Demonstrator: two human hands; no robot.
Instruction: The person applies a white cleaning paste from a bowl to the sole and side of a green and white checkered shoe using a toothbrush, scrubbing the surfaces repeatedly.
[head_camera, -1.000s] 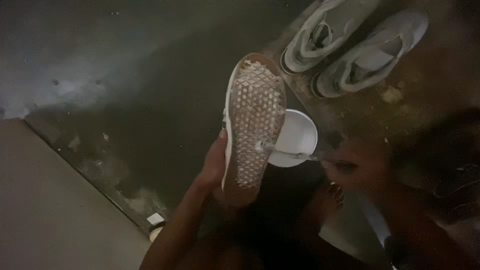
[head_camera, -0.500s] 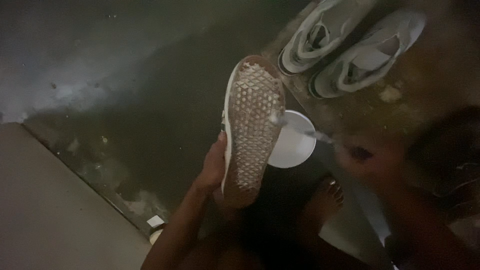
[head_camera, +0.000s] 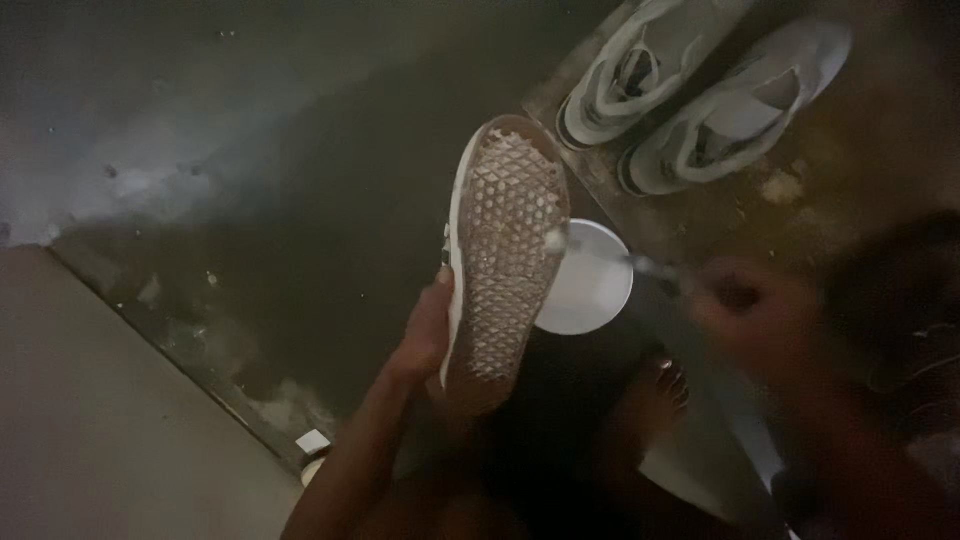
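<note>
Left hand: fingers closed around the side of the shoe, sole turned up toward the camera.
Right hand: blurred; fingers closed on a thin brush, its tip touching the sole.
Shoe: seems light, with a stiff rubber sole, probably wet and slippery; holding at the middle of the side looks best.
Bowl: white, just behind the shoe.
Grey shoes: pair lying farther away on the floor.
</note>
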